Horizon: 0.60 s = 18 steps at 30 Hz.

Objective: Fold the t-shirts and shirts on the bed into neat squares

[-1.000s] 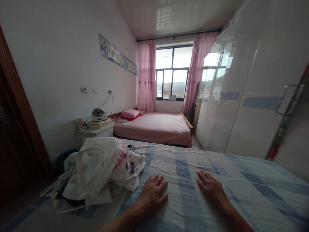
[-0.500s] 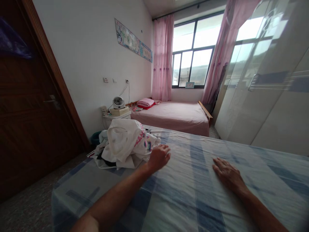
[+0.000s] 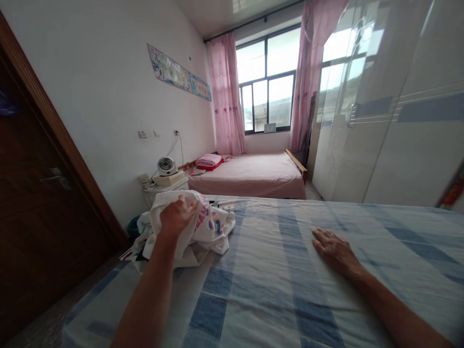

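Note:
My left hand (image 3: 177, 215) is on a white T-shirt (image 3: 213, 244) with a pink and multicoloured print, at the left of the bed. Its fingers are curled into the cloth near the collar, which the hand partly hides. This shirt lies crumpled on top of a heap of clothes (image 3: 139, 237), where some white and dark cloth shows. To the right, my right hand (image 3: 333, 249) rests palm down on the blue-and-white checked bedsheet (image 3: 261, 270), fingers stretched out and holding nothing.
Behind the clothes stands a white bedside table (image 3: 177, 186) with a small fan (image 3: 167, 166). A second bed (image 3: 250, 176) with pink bedding is under the window. A glossy wardrobe (image 3: 362, 159) lines the right side; a brown door (image 3: 43, 217) is at left.
My left hand has moved left from beside the heap onto the white T-shirt and closed on its cloth. My right hand stays flat on the sheet. The view has turned slightly right.

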Each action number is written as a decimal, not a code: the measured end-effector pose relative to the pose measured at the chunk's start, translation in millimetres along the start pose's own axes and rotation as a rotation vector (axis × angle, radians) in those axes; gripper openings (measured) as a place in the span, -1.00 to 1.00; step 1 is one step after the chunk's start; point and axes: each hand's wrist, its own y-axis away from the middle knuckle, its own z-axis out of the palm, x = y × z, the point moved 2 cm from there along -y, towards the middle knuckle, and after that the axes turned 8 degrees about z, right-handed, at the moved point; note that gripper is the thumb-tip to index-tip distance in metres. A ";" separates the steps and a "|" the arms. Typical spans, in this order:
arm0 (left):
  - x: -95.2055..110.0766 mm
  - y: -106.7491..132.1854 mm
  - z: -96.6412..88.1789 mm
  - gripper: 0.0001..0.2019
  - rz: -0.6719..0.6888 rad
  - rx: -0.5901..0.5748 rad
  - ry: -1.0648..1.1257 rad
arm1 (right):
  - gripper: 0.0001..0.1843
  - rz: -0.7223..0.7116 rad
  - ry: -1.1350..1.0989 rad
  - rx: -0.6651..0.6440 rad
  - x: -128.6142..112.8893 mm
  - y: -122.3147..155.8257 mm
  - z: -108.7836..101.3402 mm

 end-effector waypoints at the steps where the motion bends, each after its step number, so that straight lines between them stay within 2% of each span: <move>1: 2.7 -2.2 3.2 -0.44 0.052 0.021 0.068 | -0.45 0.004 -0.001 -0.001 -0.8 1.0 -1.2; 4: 14.0 -7.3 11.1 -0.47 0.167 0.098 0.340 | -0.45 0.019 0.001 -0.010 -2.5 3.4 -4.4; 7: 20.9 -11.1 24.5 -0.44 0.176 0.135 0.492 | -0.46 0.026 -0.002 -0.017 -3.3 4.6 -6.1; 11: 27.8 -14.1 52.1 -0.45 0.173 0.075 0.671 | -0.45 0.031 -0.006 -0.032 -5.5 5.4 -8.2; 13: 41.1 -15.2 58.6 -0.49 0.222 0.031 0.743 | -0.45 0.038 0.001 -0.057 -7.7 6.3 -10.6; 15: 66.5 -16.2 52.4 -0.51 0.304 -0.020 0.793 | -0.45 0.044 0.003 -0.078 -10.4 7.7 -14.4; 18: 122.1 -16.9 15.2 -0.50 0.477 -0.064 0.981 | -0.45 0.050 -0.009 -0.081 -14.0 10.5 -20.7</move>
